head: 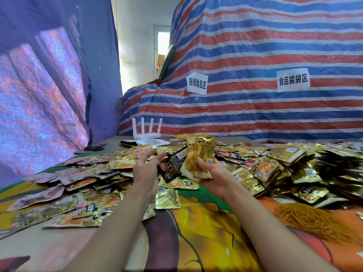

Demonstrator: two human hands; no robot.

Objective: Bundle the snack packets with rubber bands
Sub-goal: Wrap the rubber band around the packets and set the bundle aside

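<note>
Over the packet-strewn bench (pixel 206 232), the right hand (pixel 214 173) pinches light, slippery gold packets (pixel 200 154) low down; left hand (pixel 146 170) fingers (pixel 152 155) spread; probably best squeezed mid-stack

My left fingers (pixel 157 157) are blurred. The packets (pixel 200 154) hide most fingers of my right hand (pixel 215 178). The rubber bands (pixel 314 222) run off the right edge.
</note>
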